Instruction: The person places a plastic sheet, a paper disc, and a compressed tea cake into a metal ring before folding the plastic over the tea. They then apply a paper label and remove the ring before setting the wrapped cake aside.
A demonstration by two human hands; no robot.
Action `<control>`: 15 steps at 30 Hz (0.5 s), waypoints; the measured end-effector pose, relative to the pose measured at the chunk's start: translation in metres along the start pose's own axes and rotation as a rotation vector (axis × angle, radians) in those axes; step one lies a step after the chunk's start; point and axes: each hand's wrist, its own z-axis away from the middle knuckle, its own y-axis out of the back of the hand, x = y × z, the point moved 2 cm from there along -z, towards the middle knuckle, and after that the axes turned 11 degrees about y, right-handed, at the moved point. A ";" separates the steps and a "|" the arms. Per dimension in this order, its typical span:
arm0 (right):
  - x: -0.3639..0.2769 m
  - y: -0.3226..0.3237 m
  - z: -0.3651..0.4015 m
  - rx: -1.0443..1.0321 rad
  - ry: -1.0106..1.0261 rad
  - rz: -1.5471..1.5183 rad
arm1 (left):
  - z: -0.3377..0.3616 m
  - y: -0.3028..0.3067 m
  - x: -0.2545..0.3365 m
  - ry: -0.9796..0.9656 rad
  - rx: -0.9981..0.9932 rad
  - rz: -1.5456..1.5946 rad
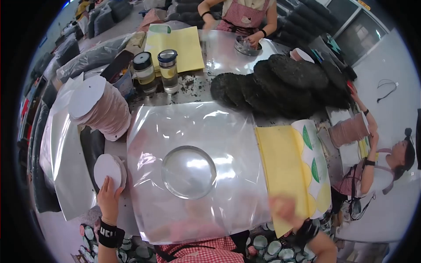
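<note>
My left hand (pixel 108 198) rests with outstretched fingers on the near edge of a short stack of round white paper discs (pixel 106 170). My right hand (pixel 287 209), smeared by motion, is over the lower part of a stack of yellow sheets (pixel 280 158). Between my hands lie clear plastic sheets (pixel 237 175), and on them a round metal ring (pixel 215 173). White labels with green leaf prints (pixel 313 168) line the right side of the yellow sheets.
A tall stack of paper discs (pixel 107 111) leans at the left. Two lidded bottles (pixel 169 72) stand behind the plastic. Dark round cakes (pixel 280 83) are piled at the back right. One person (pixel 245 17) works across the table, another (pixel 364 175) at the right.
</note>
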 end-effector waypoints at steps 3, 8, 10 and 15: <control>0.157 0.068 -0.116 0.588 -0.330 0.035 | -0.007 0.009 0.003 -0.043 0.069 -0.009; 0.300 0.113 -0.235 0.852 -0.802 -0.260 | 0.001 0.071 0.056 -0.110 0.131 -0.026; 0.317 0.104 -0.242 0.880 -0.795 -0.107 | 0.010 0.101 0.112 -0.241 0.327 0.188; 0.255 0.079 -0.231 1.147 -0.278 -0.697 | 0.015 0.042 0.214 -0.741 0.176 0.383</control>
